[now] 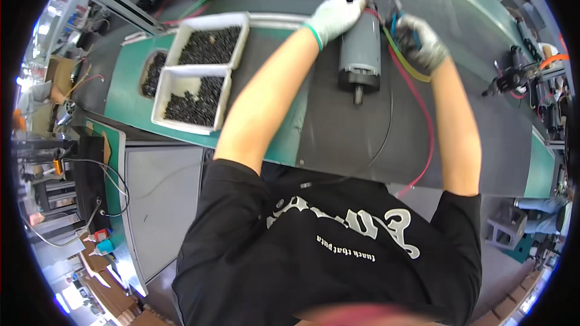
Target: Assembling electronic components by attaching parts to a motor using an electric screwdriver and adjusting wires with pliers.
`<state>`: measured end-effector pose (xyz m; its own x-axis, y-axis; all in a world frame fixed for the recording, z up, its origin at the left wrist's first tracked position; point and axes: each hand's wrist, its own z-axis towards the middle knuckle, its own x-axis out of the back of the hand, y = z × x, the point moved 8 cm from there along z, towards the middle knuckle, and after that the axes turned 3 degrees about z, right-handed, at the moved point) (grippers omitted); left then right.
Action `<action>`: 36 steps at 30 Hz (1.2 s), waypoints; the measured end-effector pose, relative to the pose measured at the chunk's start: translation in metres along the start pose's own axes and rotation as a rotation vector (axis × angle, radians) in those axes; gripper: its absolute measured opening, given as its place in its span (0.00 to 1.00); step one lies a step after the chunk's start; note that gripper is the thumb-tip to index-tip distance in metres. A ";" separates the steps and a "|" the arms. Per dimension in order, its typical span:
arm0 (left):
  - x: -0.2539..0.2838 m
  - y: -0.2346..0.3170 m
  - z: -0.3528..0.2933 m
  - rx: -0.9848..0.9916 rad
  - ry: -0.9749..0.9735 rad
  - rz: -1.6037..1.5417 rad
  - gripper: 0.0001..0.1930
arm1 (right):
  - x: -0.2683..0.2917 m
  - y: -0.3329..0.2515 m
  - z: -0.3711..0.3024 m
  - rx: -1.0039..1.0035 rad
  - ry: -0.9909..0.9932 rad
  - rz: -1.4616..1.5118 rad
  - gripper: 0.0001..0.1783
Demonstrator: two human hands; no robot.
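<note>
1. Left hand (338, 19) grips the grey motor (360, 45) between the counter's (338, 139) near and far edges.
2. Right hand (425, 42) clasps a blue-handled tool (395, 23).
3. Pale lettering (362, 223) crosses the black shirt (272, 271).
4. White bins (222, 105) stand leftward.

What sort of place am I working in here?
Most likely a motor assembly workshop: a gray motor with a red wire lies under the left hand, and white trays hold small black parts.
</note>
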<state>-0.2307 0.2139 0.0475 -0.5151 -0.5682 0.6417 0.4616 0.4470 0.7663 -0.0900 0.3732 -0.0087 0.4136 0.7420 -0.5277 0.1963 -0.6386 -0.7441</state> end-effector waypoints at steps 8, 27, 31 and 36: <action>0.034 0.037 -0.048 0.055 0.220 -0.049 0.44 | -0.052 0.011 -0.055 0.513 0.049 0.021 0.14; 0.084 0.137 -0.202 -1.112 0.436 -0.249 0.37 | -0.188 -0.068 -0.250 0.671 0.192 -1.723 0.27; 0.080 0.141 -0.203 -1.150 0.300 -0.301 0.35 | -0.174 -0.079 -0.245 0.723 -0.024 -1.520 0.24; 0.078 0.125 -0.214 -1.310 0.313 -0.234 0.36 | -0.183 -0.074 -0.205 1.059 -0.186 -1.776 0.20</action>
<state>-0.0586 0.0773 0.1861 -0.5723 -0.7488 0.3345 0.8168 -0.5566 0.1515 0.0023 0.2428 0.2272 0.3054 0.3323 0.8924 -0.3093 0.9209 -0.2371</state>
